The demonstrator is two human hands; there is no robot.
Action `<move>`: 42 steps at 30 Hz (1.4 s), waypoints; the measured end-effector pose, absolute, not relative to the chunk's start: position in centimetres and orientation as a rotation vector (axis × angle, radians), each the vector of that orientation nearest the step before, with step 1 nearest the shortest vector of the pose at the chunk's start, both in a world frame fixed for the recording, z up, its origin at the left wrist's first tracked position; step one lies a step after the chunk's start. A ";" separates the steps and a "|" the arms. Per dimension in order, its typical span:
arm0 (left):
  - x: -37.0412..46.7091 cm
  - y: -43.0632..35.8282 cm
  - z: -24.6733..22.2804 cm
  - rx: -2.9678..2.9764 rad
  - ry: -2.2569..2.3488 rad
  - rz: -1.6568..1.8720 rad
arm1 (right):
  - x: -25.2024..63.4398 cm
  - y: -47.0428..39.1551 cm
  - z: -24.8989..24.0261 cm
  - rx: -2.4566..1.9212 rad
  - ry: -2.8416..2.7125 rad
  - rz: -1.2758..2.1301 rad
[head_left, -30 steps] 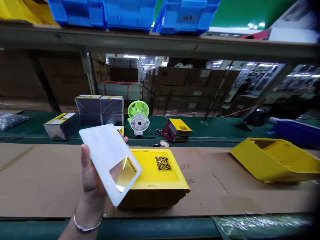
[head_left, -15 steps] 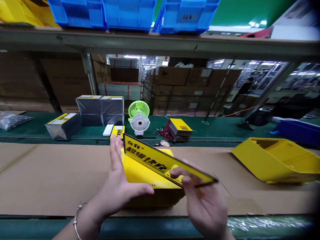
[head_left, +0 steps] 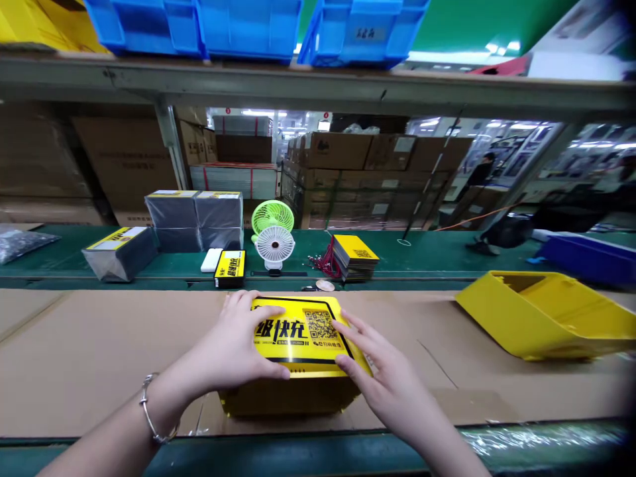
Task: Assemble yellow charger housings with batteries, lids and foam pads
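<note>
A flat yellow panel (head_left: 285, 331) with black border, black Chinese characters and a QR code lies level on top of a yellow plastic bin (head_left: 293, 394). My left hand (head_left: 243, 338) spans the panel's left end, fingers over the far side and thumb along the near edge. At the right end, my right hand (head_left: 372, 361) holds the panel's edge and corner between thumb and fingers. My palms hide the panel's left part and some of the bin's sides.
An open yellow bin (head_left: 546, 318) lies to the right on the cardboard (head_left: 124, 358). Behind are wrapped stacks (head_left: 196, 222), a small yellow-black box (head_left: 230, 267), two fans (head_left: 274, 246), and stacked yellow panels with red wires (head_left: 355, 257). Blue bins (head_left: 248, 30) sit on the shelf overhead.
The panel was tilted in my right hand, above the bin; now it lies flat on top. My left hand, open before, has come onto its left end.
</note>
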State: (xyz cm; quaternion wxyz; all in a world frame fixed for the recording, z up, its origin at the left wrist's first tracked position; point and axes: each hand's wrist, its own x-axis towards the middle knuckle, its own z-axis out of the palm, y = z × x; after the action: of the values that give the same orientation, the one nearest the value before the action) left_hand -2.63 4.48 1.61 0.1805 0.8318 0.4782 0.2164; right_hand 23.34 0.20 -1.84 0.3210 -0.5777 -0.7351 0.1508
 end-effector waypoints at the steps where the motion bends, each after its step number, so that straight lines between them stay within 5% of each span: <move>1: -2.5 4.5 1.5 2.338 1.358 0.596 | 23.6 0.3 -2.2 -1.529 -1.929 0.420; 24: -1.4 5.2 2.2 2.286 1.333 0.576 | 25.4 1.4 -3.9 -1.344 -1.649 0.689; 42: -7.6 4.5 -0.8 2.236 1.294 0.422 | 27.0 5.1 -0.7 -1.242 -2.004 0.981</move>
State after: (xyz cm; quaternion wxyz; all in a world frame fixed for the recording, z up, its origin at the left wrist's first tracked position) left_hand -7.62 4.48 -0.83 0.2589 0.8251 0.4775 0.1557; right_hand 26.95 5.11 -0.74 0.2900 -0.4656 -0.7510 0.3676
